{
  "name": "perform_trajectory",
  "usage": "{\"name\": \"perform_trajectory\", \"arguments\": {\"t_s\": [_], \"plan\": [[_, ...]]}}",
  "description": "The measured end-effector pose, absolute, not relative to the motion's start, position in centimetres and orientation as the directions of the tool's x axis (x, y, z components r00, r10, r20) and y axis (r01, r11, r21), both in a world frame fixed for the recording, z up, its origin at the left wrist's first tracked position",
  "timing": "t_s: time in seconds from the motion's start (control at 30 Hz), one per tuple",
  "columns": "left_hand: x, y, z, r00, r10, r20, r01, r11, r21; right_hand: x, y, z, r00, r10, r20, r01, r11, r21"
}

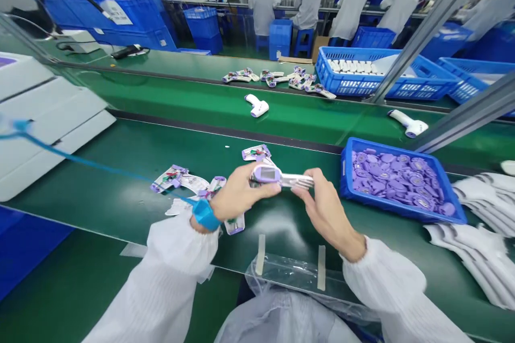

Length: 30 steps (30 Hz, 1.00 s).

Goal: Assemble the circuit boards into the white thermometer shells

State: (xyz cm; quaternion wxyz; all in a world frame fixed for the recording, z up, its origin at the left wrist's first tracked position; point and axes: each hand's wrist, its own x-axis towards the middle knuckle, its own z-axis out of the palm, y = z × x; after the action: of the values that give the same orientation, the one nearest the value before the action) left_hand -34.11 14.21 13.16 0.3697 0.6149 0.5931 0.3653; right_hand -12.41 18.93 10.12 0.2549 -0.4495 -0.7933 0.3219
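My left hand point(237, 192) is closed around the head of a white and purple forehead thermometer point(269, 173), with its small grey display facing up. The fingers of my right hand point(328, 209) pinch the handle end of the same thermometer, whose inner side looks partly exposed. Below and behind my left hand lie several opened thermometer halves point(171, 178) with coloured wires and purple parts, some hidden by the hand. A blue wrist strap point(206, 215) with a cord circles my left wrist.
At right, a blue tray point(402, 211) holds purple discs, beside stacked white shells point(470, 257). Closed thermometers point(257, 106) lie on the green conveyor point(181, 99). Behind it are more opened units point(281, 77) and a blue crate point(362, 86). A metal post point(430, 37) slants across the right. Co-workers sit beyond.
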Motion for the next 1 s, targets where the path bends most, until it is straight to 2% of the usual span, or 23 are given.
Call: {"name": "perform_trajectory", "arguments": {"t_s": [0.2,0.33,0.4,0.53,0.6,0.73,0.83,0.93,1.0], "plan": [[-26.1,11.5,13.0,0.199,0.979,0.044,0.457,-0.133,0.879,-5.2,14.3,11.9,-0.406,0.881,0.243,0.544,0.446,-0.711],[-22.8,11.0,11.5,0.331,0.943,0.032,0.447,-0.187,0.875,-4.4,11.8,12.9,-0.358,0.836,0.415,0.645,0.543,-0.537],[-22.0,11.0,10.9,0.326,0.945,-0.005,0.468,-0.157,0.87,-3.7,10.7,12.8,-0.307,0.822,0.479,0.685,0.54,-0.489],[-22.0,11.5,9.9,0.148,0.985,-0.089,0.548,-0.007,0.837,-1.1,9.5,11.5,-0.189,0.898,0.398,0.707,0.405,-0.58],[-22.1,11.7,9.7,0.165,0.981,-0.106,0.538,0.0,0.843,-0.3,9.7,10.9,-0.152,0.923,0.355,0.717,0.35,-0.603],[-21.4,11.7,9.6,0.254,0.965,-0.063,0.51,-0.078,0.857,-1.8,11.0,10.4,-0.245,0.906,0.345,0.68,0.415,-0.605],[-20.5,11.4,9.6,0.267,0.961,-0.066,0.517,-0.086,0.851,-3.7,11.8,10.6,-0.309,0.87,0.383,0.668,0.485,-0.564],[-20.1,11.5,9.6,0.302,0.95,-0.081,0.475,-0.076,0.877,-4.2,11.8,10.7,-0.302,0.847,0.438,0.678,0.514,-0.526],[-20.2,11.8,9.6,0.296,0.949,-0.11,0.429,-0.029,0.903,-3.5,11.4,10.4,-0.262,0.864,0.429,0.673,0.483,-0.56]]}}
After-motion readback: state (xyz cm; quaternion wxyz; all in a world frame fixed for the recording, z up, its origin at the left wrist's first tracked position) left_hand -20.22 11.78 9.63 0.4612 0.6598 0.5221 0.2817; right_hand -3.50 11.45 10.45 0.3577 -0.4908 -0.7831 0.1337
